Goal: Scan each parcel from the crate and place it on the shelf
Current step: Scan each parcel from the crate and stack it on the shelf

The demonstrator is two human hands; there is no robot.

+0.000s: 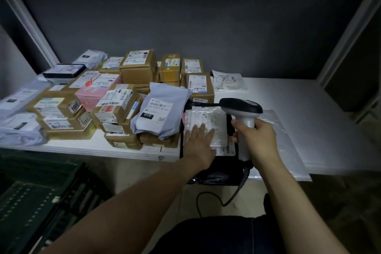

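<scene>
Head view, right grip [255,136]: curled round scanner [242,109] handle, head above the label.
left grip [199,142]: flat, fingers straight, pressing black parcel [222,169].
parcel: near shelf [309,99] edge, overhanging, right of stacked boxes [121,107].
handling: likely soft, light, slick bag; pinch a side edge.

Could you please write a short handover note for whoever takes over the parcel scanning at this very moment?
Left hand: flat, fingers straight, pressing on the white label of the black parcel.
Right hand: grips the barcode scanner, its head over that label.
Black parcel: lies at the front edge of the shelf, partly overhanging.
Done: the stacked parcels fill the left half of the shelf.
Left: finish this scan and push the black parcel fully onto the shelf. Then check the crate at lower left; it is too dark to tell its contents.
</scene>
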